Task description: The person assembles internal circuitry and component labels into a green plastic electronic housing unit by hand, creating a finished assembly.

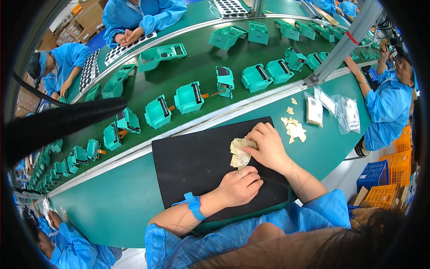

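Observation:
A crumpled bunch of cream-coloured paper pieces [240,151] lies over a black mat [188,157] in front of me. My right hand [268,145] pinches its right side between thumb and fingers. Just below the bunch is my left hand [238,186], its fingers curled in, with a ring on one finger and a blue strap [194,206] round the wrist. Whatever those curled fingers hold, if anything, is hidden. Right of the mat, several loose cream scraps [295,130] are scattered on the green table [112,197].
Clear plastic bags [347,114] and a packet of small parts [314,110] lie at the right. Beyond a metal rail [206,119], a green conveyor [197,67] bears many teal plastic housings [188,97]. A metal post [345,42] rises at the right. Co-workers in blue sit around.

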Available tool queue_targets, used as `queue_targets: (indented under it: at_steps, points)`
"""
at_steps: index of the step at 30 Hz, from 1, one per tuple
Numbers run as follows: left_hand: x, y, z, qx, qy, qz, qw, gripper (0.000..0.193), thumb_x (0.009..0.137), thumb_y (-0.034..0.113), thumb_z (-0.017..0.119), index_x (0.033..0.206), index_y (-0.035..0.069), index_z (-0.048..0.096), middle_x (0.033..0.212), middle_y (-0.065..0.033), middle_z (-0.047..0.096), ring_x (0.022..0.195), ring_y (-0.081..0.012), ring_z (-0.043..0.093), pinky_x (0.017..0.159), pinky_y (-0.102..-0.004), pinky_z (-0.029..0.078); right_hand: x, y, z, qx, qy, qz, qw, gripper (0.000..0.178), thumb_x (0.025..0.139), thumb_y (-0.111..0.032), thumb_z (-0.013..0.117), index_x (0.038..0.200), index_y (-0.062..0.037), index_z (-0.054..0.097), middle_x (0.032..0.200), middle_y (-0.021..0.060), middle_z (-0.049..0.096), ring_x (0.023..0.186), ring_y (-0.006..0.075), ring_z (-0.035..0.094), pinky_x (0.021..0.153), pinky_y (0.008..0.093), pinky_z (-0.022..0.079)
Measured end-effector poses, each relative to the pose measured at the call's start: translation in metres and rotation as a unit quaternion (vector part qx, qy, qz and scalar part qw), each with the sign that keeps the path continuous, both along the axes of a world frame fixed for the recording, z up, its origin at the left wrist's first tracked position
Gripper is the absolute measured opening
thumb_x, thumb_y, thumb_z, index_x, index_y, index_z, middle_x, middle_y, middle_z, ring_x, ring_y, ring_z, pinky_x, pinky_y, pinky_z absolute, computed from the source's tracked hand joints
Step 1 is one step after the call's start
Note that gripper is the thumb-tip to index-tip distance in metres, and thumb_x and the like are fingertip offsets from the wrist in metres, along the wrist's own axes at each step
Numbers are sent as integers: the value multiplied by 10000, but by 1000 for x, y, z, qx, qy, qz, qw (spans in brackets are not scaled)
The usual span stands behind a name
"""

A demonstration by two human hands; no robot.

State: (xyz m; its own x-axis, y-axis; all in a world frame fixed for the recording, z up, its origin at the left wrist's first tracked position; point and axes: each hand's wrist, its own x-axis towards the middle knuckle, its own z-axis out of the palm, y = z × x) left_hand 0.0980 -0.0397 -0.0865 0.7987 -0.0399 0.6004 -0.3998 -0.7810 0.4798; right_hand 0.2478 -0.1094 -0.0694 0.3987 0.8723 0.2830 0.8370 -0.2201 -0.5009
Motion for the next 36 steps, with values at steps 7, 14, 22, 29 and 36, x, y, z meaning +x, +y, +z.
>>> queue_targets:
  at_steps: [7,14,22,29,36]
  points:
    - [6,13,2,-173,-11,116,978,161,674,-30,658,824,22,635,762,-72,598,698,-194,582,552,-236,475,7,-5,-3,-65,239,-42,968,140,707,-57,683,796,-21,581,809,67,597,721,153,555,621,262,431]
    - [16,18,-2,-494,22,169,853,319,763,-84,604,1072,-27,549,1016,-73,482,829,-96,529,634,-199,491,4,-13,-15,133,372,-12,918,33,763,4,630,790,21,626,860,66,581,754,100,531,623,219,416]
    - [15,30,-40,-574,78,43,814,47,835,-19,574,875,-29,597,873,-37,576,781,-86,550,673,-229,465,-6,-11,-15,119,512,26,851,51,776,40,602,826,44,615,847,37,533,741,98,513,644,209,412]
    - [21,24,-34,-563,78,78,819,58,812,18,627,860,-12,615,795,-40,625,729,-73,574,643,-207,472,1,-20,-36,222,521,-4,824,62,837,17,546,886,-1,578,795,7,598,699,61,542,609,199,438]
    - [23,31,-44,-549,65,163,817,89,858,67,585,912,-3,587,808,-34,626,728,-53,556,630,-192,451,-6,-15,-21,127,26,-23,991,180,746,-24,636,923,-5,609,761,53,569,599,74,514,535,210,412]
